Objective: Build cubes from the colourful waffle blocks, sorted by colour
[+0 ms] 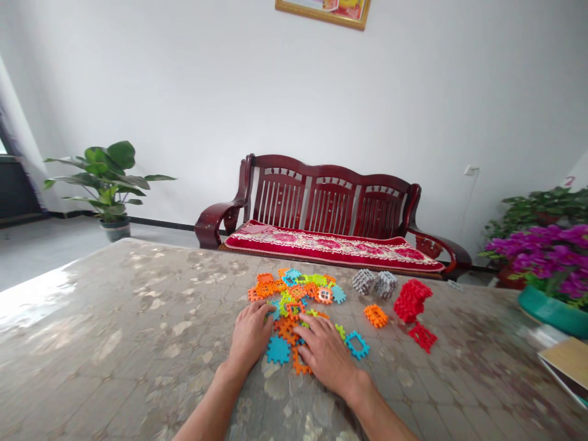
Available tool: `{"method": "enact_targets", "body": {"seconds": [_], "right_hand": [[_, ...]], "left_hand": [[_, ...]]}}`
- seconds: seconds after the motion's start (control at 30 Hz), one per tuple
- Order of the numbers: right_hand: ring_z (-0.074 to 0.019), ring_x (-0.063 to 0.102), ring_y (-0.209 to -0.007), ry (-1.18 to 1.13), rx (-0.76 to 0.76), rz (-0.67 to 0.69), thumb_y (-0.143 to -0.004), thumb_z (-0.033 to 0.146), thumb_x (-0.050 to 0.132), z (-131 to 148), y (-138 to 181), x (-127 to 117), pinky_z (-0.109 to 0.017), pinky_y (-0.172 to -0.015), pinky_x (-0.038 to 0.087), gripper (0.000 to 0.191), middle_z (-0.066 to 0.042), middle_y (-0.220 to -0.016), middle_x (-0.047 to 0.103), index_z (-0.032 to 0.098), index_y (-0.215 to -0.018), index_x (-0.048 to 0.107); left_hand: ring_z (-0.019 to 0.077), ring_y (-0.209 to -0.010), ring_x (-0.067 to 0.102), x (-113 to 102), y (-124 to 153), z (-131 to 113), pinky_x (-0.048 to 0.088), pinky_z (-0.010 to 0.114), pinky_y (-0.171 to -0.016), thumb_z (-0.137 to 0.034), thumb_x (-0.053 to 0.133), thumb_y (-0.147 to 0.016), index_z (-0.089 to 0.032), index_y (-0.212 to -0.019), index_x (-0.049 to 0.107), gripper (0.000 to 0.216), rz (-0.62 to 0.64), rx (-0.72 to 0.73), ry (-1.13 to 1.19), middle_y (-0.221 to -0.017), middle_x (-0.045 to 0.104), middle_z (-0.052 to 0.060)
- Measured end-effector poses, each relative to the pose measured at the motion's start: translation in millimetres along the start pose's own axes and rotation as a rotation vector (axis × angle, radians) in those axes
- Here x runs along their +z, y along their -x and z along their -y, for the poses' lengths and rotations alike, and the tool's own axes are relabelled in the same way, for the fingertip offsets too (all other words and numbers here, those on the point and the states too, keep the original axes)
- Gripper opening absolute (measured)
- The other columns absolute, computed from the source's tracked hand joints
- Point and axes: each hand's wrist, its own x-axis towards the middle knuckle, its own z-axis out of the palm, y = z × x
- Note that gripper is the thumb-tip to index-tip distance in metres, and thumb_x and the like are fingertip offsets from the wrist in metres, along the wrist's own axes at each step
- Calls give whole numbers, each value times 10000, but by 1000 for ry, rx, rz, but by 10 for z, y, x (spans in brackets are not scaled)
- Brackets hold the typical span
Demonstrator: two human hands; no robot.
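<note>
A loose pile of interlocking plastic tiles in orange, blue, green and white lies on the table before me. At its left edge rests my left hand, palm down, fingers bent against the pieces and thumb apart; nothing shows in its grasp. My right hand lies over the near right part of the pile, with its fingers spread and touching an orange frame tile. Between the hands is a flat blue tile. Right of my right hand lies a blue frame tile. My fingertips partly cover some pieces.
To the right are two grey block clusters, an orange cluster, a red stack and a flat red piece. A flowerpot and books occupy the table's right end. Behind the table stands a wooden bench.
</note>
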Motion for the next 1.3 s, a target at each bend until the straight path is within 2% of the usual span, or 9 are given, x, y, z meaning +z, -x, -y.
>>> {"method": "enact_targets", "body": {"seconds": [0.27,0.37,0.47,0.63,0.77,0.87,0.97,1.1,1.3], "right_hand": [[-243,523,-1250,-16,4,-49,-882,187,610,-58,9,66,-468,-1080,412,221,-34,-1349,594,247,-1095,614],[-222,547,-1216,-3,-21,-87,-921,171,550,-81,11,100,-451,-1069,428,140,-34,-1309,619,235,-1030,610],[-205,569,-1172,-6,-49,-108,-946,140,485,-94,7,105,-434,-1050,441,163,-25,-1265,642,236,-971,614],[-195,549,-1196,-52,-32,-72,-923,191,559,-59,17,14,-411,-1087,405,206,-16,-1293,631,252,-1104,637],[-223,487,-1286,-61,-53,-19,-883,349,648,-26,33,-37,-434,-1140,343,400,-30,-1395,574,272,-1273,601],[-255,460,-1322,-62,-6,-7,-863,383,666,-22,36,-7,-450,-1154,324,493,-43,-1445,536,257,-1330,574],[-263,477,-1309,-63,41,-12,-874,369,656,-29,30,41,-455,-1143,342,488,-51,-1432,551,246,-1339,574],[-242,514,-1266,-54,11,-35,-895,354,646,-53,19,81,-437,-1120,375,443,-44,-1375,600,243,-1320,587],[-218,582,-1153,-39,-74,-177,-952,262,558,-112,14,116,-419,-1055,427,264,-20,-1199,697,252,-1199,649]], "left_hand": [[226,-1153,605,18,-4,18,427,401,-1031,-209,498,-874,-266,-1050,715,285,-18,3,-2,-1207,669,45],[220,-1151,607,19,-4,16,430,391,-1029,-209,504,-873,-266,-1050,715,281,-27,7,0,-1193,674,42],[228,-1144,607,17,-4,13,432,402,-1025,-219,494,-882,-256,-1055,713,282,-19,5,-7,-1191,673,49],[231,-1154,598,19,-6,19,421,414,-1036,-220,464,-893,-254,-1067,707,301,0,4,-6,-1200,668,50],[231,-1160,597,26,-8,29,414,420,-1045,-230,465,-896,-260,-1071,707,301,2,6,-3,-1221,662,50],[223,-1149,606,31,-9,33,423,407,-1036,-230,482,-888,-270,-1060,710,289,-11,6,-6,-1207,669,44],[216,-1142,612,35,-9,33,434,392,-1024,-225,503,-875,-278,-1052,711,278,-28,5,-7,-1189,678,37],[210,-1137,614,37,-8,33,435,381,-1025,-219,505,-874,-278,-1043,713,275,-36,8,-14,-1183,683,35],[212,-1136,614,45,-8,41,436,383,-1025,-239,487,-892,-280,-1050,717,282,-36,11,-13,-1200,676,38]]}}
